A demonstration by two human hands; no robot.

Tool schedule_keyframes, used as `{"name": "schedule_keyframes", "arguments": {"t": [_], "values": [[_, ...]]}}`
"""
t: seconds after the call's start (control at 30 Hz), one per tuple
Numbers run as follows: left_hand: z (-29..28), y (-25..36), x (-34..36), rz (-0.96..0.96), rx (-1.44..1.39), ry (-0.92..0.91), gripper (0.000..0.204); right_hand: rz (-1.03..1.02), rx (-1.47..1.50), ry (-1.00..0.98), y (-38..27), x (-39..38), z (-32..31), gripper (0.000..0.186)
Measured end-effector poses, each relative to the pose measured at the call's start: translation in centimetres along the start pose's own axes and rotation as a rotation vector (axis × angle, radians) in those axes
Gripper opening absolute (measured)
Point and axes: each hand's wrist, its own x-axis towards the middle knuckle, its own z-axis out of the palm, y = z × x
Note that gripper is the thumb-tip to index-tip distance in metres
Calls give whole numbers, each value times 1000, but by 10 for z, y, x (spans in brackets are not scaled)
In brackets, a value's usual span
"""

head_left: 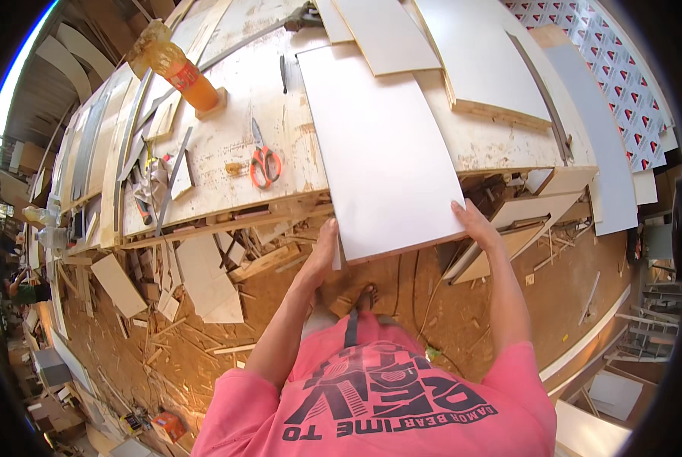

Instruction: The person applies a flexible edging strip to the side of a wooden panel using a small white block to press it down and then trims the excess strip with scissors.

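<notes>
A white laminated board [379, 152] lies on the workbench with its near end over the front edge. My left hand [325, 245] grips its near left corner, where a narrow pale edge shows beside my fingers. My right hand [470, 221] holds its right edge near the front, thumb on the white face. Left of the board, orange-handled scissors [265, 166] lie on the stained worktop [227, 137], with a slim dark tool [284, 72] farther back and a plastic bottle of orange drink [192, 84] on a small wood block.
More white panels [486, 53] lie at the back right, beside patterned sheets [615, 91]. Strips, offcuts and hand tools [143, 206] cover the bench's left. Boards, scraps and cables litter the floor [394, 297] below. A person in green [25, 289] is at the far left.
</notes>
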Motion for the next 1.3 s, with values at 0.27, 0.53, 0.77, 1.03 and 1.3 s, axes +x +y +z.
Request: {"name": "schedule_keyframes", "arguments": {"t": [0.27, 0.53, 0.77, 1.03, 1.3], "values": [[-31, -16, 15, 12, -3, -52, 73, 68, 52, -55, 10, 16, -3, 58], [-60, 31, -44, -7, -222, -162, 59, -70, 439, -162, -29, -39, 35, 61], [-104, 35, -93, 136, -143, -237, 67, -25, 606, -96, -78, -130, 46, 55], [-101, 55, -131, 353, -136, 13, 88, -382, 787, -65, -117, -175, 28, 61], [-122, 93, -122, 472, -302, -39, 85, -810, 883, -216, -143, -160, 21, 58]]}}
